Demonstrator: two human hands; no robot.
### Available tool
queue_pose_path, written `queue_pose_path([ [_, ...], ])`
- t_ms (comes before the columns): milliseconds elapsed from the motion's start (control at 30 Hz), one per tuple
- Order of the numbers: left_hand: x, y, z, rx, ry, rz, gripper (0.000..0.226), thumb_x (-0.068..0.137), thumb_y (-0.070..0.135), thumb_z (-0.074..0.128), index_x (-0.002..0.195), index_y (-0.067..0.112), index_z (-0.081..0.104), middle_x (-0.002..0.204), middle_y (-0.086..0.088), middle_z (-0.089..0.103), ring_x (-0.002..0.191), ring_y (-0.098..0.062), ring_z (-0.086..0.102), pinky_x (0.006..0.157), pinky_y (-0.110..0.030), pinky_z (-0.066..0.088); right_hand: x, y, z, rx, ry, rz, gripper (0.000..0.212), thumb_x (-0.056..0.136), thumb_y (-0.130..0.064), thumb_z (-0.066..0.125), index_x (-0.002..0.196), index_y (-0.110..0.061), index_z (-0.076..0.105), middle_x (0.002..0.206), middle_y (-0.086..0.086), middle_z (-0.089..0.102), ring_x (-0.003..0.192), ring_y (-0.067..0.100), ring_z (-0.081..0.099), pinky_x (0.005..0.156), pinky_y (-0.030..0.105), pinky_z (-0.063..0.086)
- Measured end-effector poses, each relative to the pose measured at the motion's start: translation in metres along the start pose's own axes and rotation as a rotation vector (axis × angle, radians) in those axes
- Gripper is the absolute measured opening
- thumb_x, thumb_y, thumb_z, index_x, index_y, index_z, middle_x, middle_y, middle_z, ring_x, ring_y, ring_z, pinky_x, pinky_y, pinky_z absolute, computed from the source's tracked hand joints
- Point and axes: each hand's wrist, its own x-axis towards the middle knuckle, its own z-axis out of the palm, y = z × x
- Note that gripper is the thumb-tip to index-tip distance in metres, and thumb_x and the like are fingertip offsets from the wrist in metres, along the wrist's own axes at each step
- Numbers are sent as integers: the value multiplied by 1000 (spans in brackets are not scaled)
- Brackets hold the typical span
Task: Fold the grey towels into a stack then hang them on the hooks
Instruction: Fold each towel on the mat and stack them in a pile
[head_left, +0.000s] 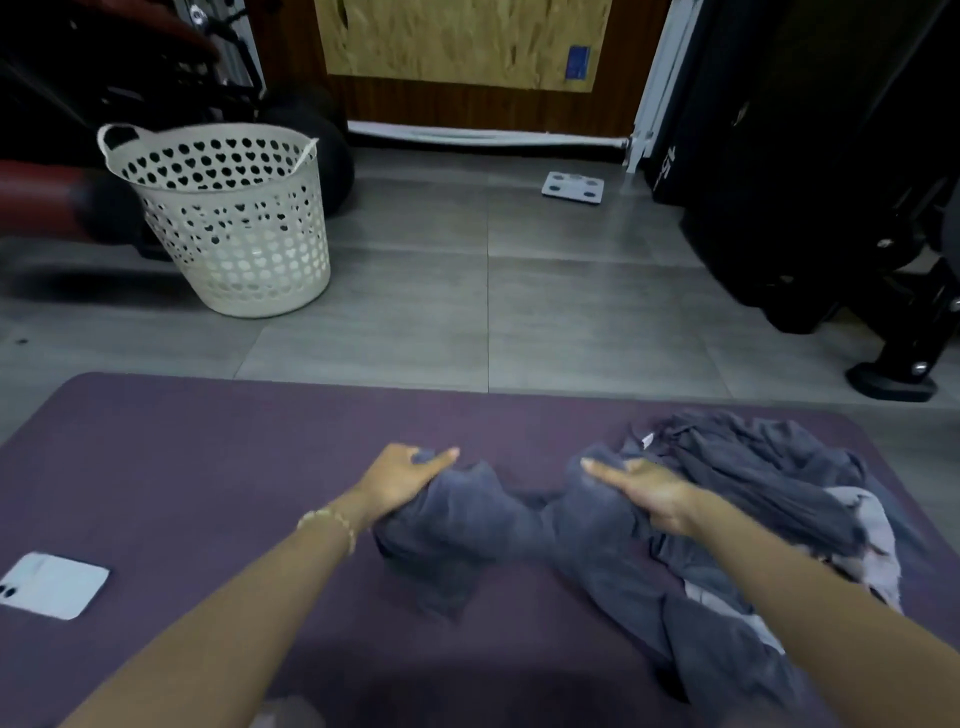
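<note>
Head view, from the left: a white phone (52, 584) lies flat on the purple mat (208, 441), near its left edge and well apart from my hands. Beyond the mat a cream basket (228, 218) with heart-shaped holes stands upright on the grey floor (415, 322). My left hand (402, 480), a gold bracelet (332, 519) on its wrist, grips one bunched end of a dark grey towel (493, 530), fingers curled round the cloth with the forefinger lying straight along it. The towel sags between my hands and rests crumpled on the middle of the mat, not yet folded. My right hand (641, 491) grips the towel's other end the same way, forefinger pointing left. Just beside that hand, on the right part of the mat, the pile (753, 478) of other grey towels lies loose and rumpled, with paler cloth showing at its right edge; the held towel touches it. Far back on the floor sits a small white scale (573, 187).
</note>
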Motion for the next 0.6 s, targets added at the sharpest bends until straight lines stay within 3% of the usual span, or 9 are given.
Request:
queue_pose_path([
  [67, 3, -44, 15, 65, -48, -116, 47, 88, 42, 62, 53, 10, 60, 46, 5, 54, 45, -5, 48, 56, -21, 40, 21, 27, 20, -114, -48, 58, 55, 78, -48, 71, 107, -1, 63, 99, 10, 72, 92, 24, 68, 81, 37, 55],
  [133, 9, -79, 31, 60, -50, -192, 40, 87, 42, 63, 70, 8, 74, 60, -1, 69, 58, -9, 62, 66, -21, 47, 36, 53, 37, -295, -108, 85, 33, 86, -42, 65, 86, -10, 64, 80, -7, 68, 76, 11, 62, 69, 25, 50],
  [200, 22, -108, 43, 58, 1, -225, 40, 86, 40, 66, 67, 6, 72, 63, -6, 68, 60, -15, 59, 67, -28, 47, 52, 71, 48, -397, -120, 43, 38, 89, -37, 63, 60, -21, 46, 48, -19, 46, 51, -3, 42, 55, 21, 34],
  [300, 45, -133, 54, 127, 70, -223, 49, 85, 40, 67, 53, 10, 43, 50, 3, 40, 53, -12, 36, 53, -26, 34, 86, 92, 58, -379, -90, -22, 49, 90, -32, 63, 54, -22, 30, 50, -6, 30, 41, 1, 28, 51, 24, 25],
  [367, 61, -145, 60, 184, 80, -204, 51, 86, 39, 65, 52, 14, 37, 46, 8, 36, 51, -11, 34, 49, -23, 31, 108, 98, 66, -323, -75, -25, 42, 90, -30, 63, 57, -12, 43, 59, 7, 40, 51, 6, 42, 57, 25, 35],
  [400, 70, -150, 64, 204, 80, -203, 51, 86, 39, 64, 51, 15, 36, 43, 9, 36, 50, -10, 35, 50, -24, 32, 119, 102, 72, -316, -71, -24, 34, 90, -28, 63, 68, -2, 56, 72, 16, 53, 68, 13, 56, 68, 28, 41],
  [433, 78, -156, 69, 222, 74, -199, 52, 87, 39, 64, 50, 15, 36, 41, 9, 36, 50, -8, 36, 51, -27, 33, 132, 107, 77, -323, -67, -34, 33, 91, -26, 62, 92, 6, 64, 99, 20, 62, 95, 21, 60, 85, 27, 42],
  [500, 91, -168, 78, 240, 72, -214, 51, 88, 40, 62, 49, 17, 37, 41, 10, 38, 53, -5, 39, 56, -27, 33, 150, 111, 90, -312, -62, -72, 41, 92, -24, 61, 123, 3, 58, 138, 9, 47, 130, 21, 43, 97, 15, 28],
  [600, 105, -177, 85, 209, 22, -279, 35, 91, 41, 58, 60, 24, 51, 59, 11, 54, 65, -10, 52, 59, -25, 37, 177, 117, 108, -241, -8, -106, 29, 92, -21, 61, 114, -3, 65, 136, 2, 46, 131, 14, 39, 99, 13, 23],
])
